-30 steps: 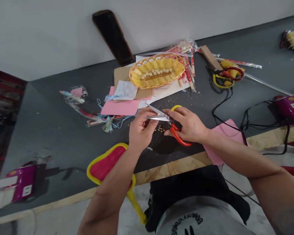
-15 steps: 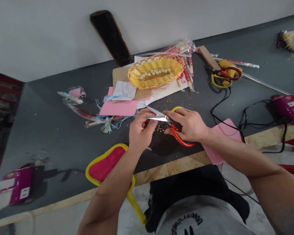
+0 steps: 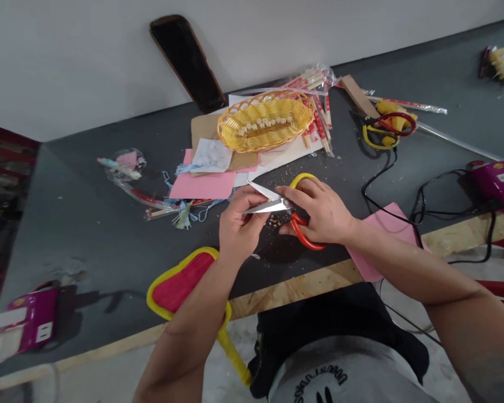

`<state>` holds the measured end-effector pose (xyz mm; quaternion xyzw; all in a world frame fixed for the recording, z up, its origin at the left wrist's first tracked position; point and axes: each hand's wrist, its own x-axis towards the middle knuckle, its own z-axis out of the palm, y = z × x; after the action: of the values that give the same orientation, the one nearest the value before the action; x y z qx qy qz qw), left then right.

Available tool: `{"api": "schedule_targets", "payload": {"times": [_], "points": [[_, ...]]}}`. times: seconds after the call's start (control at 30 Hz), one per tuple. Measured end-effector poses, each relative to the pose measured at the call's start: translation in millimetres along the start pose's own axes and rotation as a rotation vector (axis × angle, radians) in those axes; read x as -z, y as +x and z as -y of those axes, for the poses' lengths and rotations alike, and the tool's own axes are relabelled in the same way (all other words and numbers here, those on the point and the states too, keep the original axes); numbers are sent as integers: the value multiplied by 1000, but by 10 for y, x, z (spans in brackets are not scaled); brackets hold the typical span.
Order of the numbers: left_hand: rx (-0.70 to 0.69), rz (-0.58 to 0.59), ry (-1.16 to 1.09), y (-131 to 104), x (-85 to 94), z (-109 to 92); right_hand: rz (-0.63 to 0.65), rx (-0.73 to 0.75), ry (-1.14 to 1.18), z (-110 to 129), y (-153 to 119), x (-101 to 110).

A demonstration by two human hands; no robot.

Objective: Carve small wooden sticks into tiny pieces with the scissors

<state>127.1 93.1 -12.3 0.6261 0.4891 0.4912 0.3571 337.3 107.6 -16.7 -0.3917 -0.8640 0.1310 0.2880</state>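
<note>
Your right hand (image 3: 323,215) sits at the centre of the frame with its fingers through the red and yellow loops of the scissors (image 3: 285,210), and the blades stand parted in a narrow V pointing left. Your left hand (image 3: 238,226), just beside it, is curled shut with its fingertips pinched at the blades — on something too small to make out, so you cannot tell what it holds. Pale crumbs (image 3: 274,222) lie scattered on the dark table (image 3: 88,235) right under the blades.

The scissors look stiff and light, with smooth plastic loops that give a sure hold; keep to the handles, since the metal tips are sharp and close to your left fingertips. Anything that tiny is likely to slip or flick away — pinch it near its end.

Above centre, the yellow basket (image 3: 265,121) holds a row of small pale pieces, well apart from both hands.
</note>
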Motion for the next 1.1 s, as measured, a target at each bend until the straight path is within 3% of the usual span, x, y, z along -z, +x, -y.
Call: {"api": "schedule_targets", "payload": {"times": [0.17, 0.63, 1.1], "points": [[10, 47, -57, 2, 8, -6, 19, 16, 41, -7, -1, -11], [44, 4, -136, 0, -57, 2, 31, 0, -8, -3, -25, 40], [3, 20, -17, 0, -6, -10, -4, 40, -11, -19, 7, 3]]}}
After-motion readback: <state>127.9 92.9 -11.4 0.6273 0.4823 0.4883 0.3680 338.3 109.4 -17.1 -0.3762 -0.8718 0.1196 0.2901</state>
